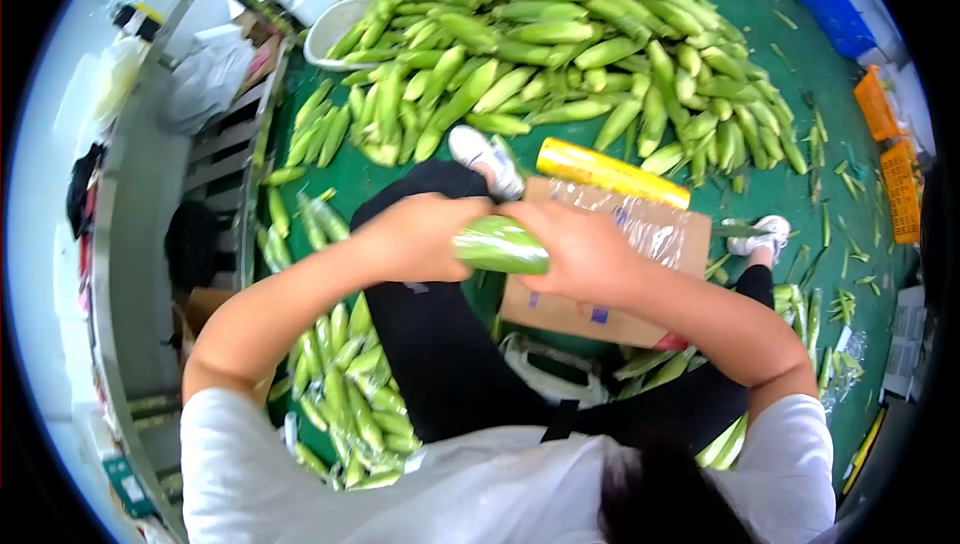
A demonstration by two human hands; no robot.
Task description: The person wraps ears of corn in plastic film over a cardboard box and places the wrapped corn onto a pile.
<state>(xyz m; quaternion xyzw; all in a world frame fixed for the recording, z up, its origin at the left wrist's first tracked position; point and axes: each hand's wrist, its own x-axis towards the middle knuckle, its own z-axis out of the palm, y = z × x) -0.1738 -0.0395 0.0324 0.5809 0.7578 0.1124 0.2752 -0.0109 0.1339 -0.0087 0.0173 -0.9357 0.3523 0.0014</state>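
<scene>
Between my two hands, above the lap, is an ear of corn [502, 246] in its green husk, with shiny clear film around it. My left hand [425, 236] grips its left end, fingers curled. My right hand [575, 244] closes over the other end, with its fingertips partly hidden. Just beyond and below my right hand lies a cardboard box [620, 319] with clear film on its top. Along the far edge of the box rests a yellow roll of film [612, 172].
A large heap of corn ears [560, 34] covers the green floor ahead, beside a white basin [338, 32]. Film-wrapped ears [350, 399] lie at my left. A metal rack [215, 154] stands left; orange crates [900, 189] and a blue crate [830, 6] are right.
</scene>
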